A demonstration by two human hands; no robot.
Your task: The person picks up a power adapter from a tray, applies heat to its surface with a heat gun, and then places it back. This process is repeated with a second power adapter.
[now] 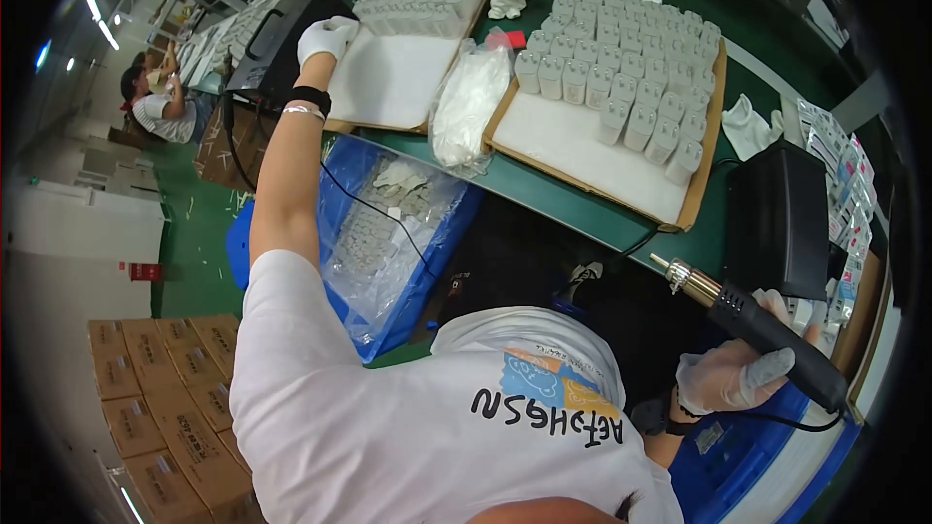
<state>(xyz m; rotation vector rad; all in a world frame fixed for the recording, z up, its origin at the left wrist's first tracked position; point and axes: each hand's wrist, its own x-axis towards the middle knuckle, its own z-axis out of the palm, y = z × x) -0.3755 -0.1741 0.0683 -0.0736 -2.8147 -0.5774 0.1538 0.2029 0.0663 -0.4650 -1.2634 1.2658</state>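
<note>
1. The work looks partway along. On the desk [534, 196], the left tray [393, 78] carries rows of pale plastic pieces [422, 0] across its far part, while its near part is bare white. Whether trays are being filled or cleared cannot be told.
2. The right tray [573, 141] bears a larger group of pieces, reaching nearest the person along its right side; its near-left stretch is bare. Neither tray is full, so some of the work seems left.
3. The right hand [723, 374], gloved, has its fingers wrapped around the heat gun [752, 315], thumb across the body. The nozzle points toward ten o'clock, near the right tray's closest corner; that tray's pieces lie at eleven o'clock from these fingers.
4. The left hand [327, 39], also gloved, is between the black box [277, 53] and the left tray. Its fingers look partly curled; what they hold, if anything, cannot be told. The left tray's pieces sit at two o'clock from them.
</note>
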